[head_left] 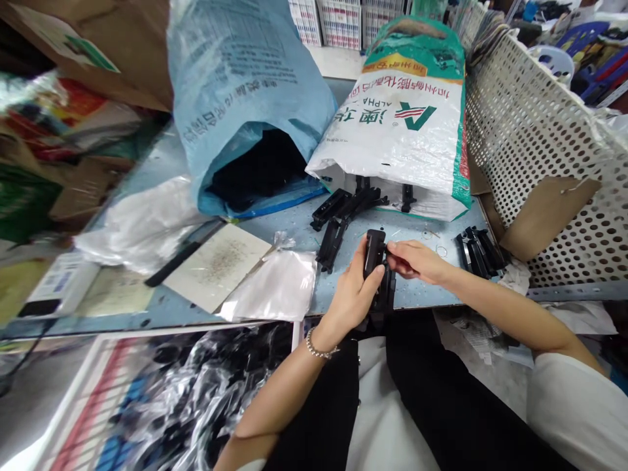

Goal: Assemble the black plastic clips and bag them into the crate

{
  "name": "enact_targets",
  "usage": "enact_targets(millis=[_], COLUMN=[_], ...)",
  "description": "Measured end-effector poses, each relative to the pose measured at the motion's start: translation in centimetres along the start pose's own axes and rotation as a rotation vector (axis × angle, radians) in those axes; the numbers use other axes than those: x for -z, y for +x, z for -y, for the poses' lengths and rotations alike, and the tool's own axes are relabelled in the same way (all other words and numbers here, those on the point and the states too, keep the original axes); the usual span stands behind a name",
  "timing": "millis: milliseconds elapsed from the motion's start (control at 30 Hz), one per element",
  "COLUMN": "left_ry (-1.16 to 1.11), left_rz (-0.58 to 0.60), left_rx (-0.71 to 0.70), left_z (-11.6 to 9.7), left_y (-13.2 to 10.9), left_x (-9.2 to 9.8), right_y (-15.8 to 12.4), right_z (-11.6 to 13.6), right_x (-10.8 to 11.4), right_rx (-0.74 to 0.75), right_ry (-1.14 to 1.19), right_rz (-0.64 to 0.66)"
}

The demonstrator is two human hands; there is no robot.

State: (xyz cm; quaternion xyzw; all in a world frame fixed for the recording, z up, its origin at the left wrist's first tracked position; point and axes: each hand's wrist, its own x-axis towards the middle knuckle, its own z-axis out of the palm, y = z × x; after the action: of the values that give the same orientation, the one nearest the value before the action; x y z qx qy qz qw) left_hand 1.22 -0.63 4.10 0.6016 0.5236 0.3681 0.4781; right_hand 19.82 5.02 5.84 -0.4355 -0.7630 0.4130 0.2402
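Near the front edge of the table, my left hand (354, 291) is wrapped round a long black plastic part (375, 250), held with one end pointing away from me. At its right side my right hand (415, 260) is closed in a pinch; whatever lies between those fingertips is too small to make out. Beneath the held part, another black piece (390, 288) shows at the table edge. Just beyond my left hand, several similar black plastic parts (332, 239) lie in a loose pile. The pile reaches the mouth of a white and green woven sack (392, 140).
A blue plastic bag (245, 85) with dark contents lies at the back left. Clear plastic bags (275, 284) and a cream board (216, 265) are on the left. More black parts (478, 252) sit beside a perforated white basket (534, 163). A crate of wrapped parts (196, 392) stands below.
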Motion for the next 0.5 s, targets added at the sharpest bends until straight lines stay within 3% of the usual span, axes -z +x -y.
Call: enact_targets(millis=[133, 200, 267, 333, 433, 500], left_ry=[-0.131, -0.2, -0.234, -0.232, -0.174, -0.139], left_rz=[0.037, 0.071, 0.117, 0.135, 0.065, 0.027], left_rx=[0.074, 0.088, 0.115, 0.142, 0.111, 0.08], left_z=[0.3, 0.2, -0.1, -0.3, 0.1, 0.5], left_y=[0.3, 0.4, 0.4, 0.3, 0.2, 0.2], left_x=[0.6, 0.8, 0.7, 0.4, -0.1, -0.2], right_y=[0.3, 0.6, 1.0, 1.2, 0.7, 0.3], right_z=[-0.1, -0.2, -0.2, -0.3, -0.3, -0.2], right_x=[1.5, 2.5, 3.1, 2.7, 0.9, -0.2], right_rx=[0.204, 0.352, 0.427, 0.382, 0.157, 0.043], right_ry=[-0.387, -0.56, -0.585, -0.463, -0.163, -0.036], right_rz=[-0.046, -0.002, 0.064, 0.068, -0.004, 0.02])
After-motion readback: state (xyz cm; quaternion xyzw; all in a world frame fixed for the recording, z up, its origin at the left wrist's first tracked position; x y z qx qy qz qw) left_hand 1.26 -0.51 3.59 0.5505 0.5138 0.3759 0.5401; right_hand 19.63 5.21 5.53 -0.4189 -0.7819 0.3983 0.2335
